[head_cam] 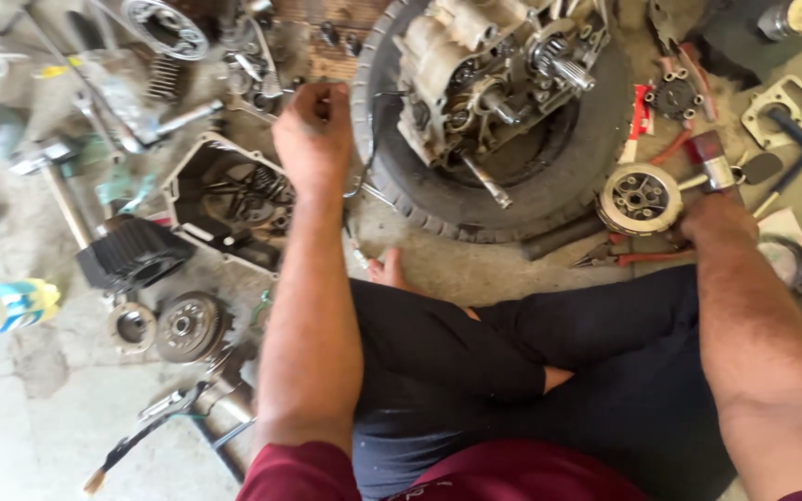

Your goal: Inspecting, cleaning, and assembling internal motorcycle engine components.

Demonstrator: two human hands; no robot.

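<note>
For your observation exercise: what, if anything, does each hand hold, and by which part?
The left hand pinches something small and dark, too hidden to identify. The right hand reaches toward a cylindrical tool; any hold cannot be told.

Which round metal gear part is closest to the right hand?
The silvery round clutch part beside the tyre, just left of the right hand. The two darker round parts lie far off, lower left.

At about nine o'clock, at the left edge of our view, we see a plastic bottle [2,307] lying on its side on the concrete floor [30,436], wearing a blue and yellow label. Toward two o'clock, a narrow red and white packet [640,119] lies beside the tyre [475,209].
</note>
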